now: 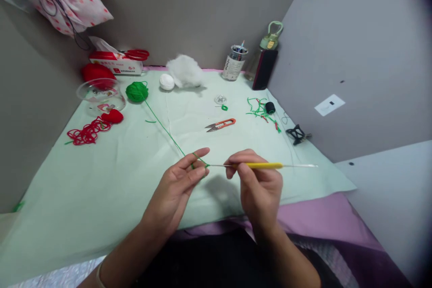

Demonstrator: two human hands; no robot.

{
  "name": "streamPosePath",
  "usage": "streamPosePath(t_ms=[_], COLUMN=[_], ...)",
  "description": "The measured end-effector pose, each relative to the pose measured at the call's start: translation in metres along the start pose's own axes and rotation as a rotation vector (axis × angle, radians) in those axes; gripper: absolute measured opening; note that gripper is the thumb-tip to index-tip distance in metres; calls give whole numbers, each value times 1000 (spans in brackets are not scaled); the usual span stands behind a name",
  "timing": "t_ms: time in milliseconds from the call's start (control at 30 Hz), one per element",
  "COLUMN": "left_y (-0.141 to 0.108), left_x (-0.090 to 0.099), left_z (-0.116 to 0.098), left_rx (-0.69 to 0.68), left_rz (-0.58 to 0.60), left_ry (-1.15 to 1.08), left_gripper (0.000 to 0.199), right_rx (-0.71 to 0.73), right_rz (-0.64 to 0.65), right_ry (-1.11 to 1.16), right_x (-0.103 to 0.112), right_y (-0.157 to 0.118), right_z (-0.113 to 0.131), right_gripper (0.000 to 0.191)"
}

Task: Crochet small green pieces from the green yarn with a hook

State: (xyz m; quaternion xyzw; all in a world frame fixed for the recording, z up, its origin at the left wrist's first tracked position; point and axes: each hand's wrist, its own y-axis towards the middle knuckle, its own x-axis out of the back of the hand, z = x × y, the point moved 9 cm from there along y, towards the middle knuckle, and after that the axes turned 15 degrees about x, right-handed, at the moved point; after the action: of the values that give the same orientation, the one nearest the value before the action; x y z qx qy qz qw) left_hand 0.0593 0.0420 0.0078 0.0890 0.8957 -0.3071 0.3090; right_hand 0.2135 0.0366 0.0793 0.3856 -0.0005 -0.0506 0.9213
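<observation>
My right hand (258,180) grips a crochet hook (265,165) by its yellow handle, with the metal hook end pointing left. That tip meets a small loop of green yarn (162,127) at the fingertips of my left hand (180,180). My left thumb pinches the yarn, while the index finger is raised with the strand running over it. From there the strand stretches up and left to a green yarn ball (137,92). Beyond my hands lie orange thread snips (221,124), blades to the left.
At the back are a white yarn ball (166,82), fluffy stuffing (185,71), a pen cup (235,63), a bottle (270,40) and a dark phone (265,69). Red yarn (88,131) and a clear tub (101,96) stand left. Yarn scraps (261,109) lie right.
</observation>
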Motion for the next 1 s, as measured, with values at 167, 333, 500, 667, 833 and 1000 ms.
streamPosePath(t_ms=[167,333,500,667,833,1000], left_y=[-9,-3,-9,-8,-4,2], left_x=[-3,-2,4,-1,-1,-4], left_z=[-3,9,-7,-5,-5,10], left_rx=[-138,69,-72,-81,-112,96], left_rz=[-61,33,-15,-7,-27,95], left_ry=[108,-27,94,132,47,-91], left_gripper=[57,45,41,47,45,44], right_rx=[189,214,-56,-81,177,228], right_rz=[198,97,-7,112,228,219], right_ry=[-205,-191,141,131,-194,-233], right_x=[-22,-9,-5,-23,-26,-18], right_y=[-6,-7,-2,-1,-6,-5], right_z=[16,20,-3,-5,18,22], right_gripper=[28,32,16,17,32,34])
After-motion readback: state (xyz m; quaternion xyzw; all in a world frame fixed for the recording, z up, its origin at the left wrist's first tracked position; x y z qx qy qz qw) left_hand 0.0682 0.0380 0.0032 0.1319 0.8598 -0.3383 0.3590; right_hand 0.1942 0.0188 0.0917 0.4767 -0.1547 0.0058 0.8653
